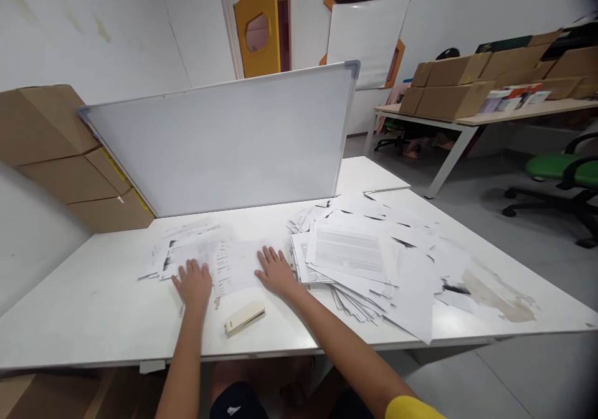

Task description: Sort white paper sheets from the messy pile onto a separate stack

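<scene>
I sit in an office or storeroom: printed papers (355, 251) cover my white surface (93, 307), a whiteboard (224, 145) leans behind, cardboard boxes (448, 86) and a swivel chair (565, 176) beyond.

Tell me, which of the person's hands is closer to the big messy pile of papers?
The right. The right hand lies flat just beside the big pile of papers, almost at its near-left edge. The left hand rests farther left, on the smaller spread of sheets.

A cream plastic stapler (245, 318) lies near the front edge of the white tabletop (93, 307). Behind it lie printed white paper sheets (205, 257); right of them a larger spread heap of printed papers (364, 257). A metal-framed whiteboard (224, 139) stands along the back edge.
</scene>
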Tool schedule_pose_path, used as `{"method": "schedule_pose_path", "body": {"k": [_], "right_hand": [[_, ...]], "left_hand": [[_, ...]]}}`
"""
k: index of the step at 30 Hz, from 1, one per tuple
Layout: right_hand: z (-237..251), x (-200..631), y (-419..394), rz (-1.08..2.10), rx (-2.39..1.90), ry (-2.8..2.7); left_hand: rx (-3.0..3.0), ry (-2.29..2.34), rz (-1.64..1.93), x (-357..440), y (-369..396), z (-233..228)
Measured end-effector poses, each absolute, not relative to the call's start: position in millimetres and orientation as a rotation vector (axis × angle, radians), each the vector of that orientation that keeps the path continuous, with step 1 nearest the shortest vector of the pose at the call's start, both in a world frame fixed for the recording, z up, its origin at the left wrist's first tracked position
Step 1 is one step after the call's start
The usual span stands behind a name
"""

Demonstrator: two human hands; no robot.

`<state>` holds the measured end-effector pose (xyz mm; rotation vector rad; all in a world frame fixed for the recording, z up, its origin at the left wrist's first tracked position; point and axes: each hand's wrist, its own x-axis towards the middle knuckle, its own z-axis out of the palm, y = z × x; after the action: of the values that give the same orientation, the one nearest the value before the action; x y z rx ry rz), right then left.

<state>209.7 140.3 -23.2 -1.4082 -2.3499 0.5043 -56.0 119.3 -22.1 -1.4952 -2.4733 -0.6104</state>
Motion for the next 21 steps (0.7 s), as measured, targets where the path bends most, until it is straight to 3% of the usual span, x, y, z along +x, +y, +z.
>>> {"method": "schedule_pose_path", "body": {"k": [6, 10, 15, 21], "right_hand": [[-22, 208, 134, 0.413, -1.506, -2.288], [-8, 203, 140, 0.290, -1.534, -2.214], [18, 193, 192, 0.401, -1.622, -2.283], [21, 172, 231, 0.562, -1.716, -2.365]], "left_hand": [[-1.180, -2.521, -0.729, -85, 127, 1], [-1.502, -2.423, -0.691, -49, 112, 2], [-1.855, -2.513, -0.436, 2, 84, -17], [-1.879, -2.516, -0.445, 19, 72, -18]]}}
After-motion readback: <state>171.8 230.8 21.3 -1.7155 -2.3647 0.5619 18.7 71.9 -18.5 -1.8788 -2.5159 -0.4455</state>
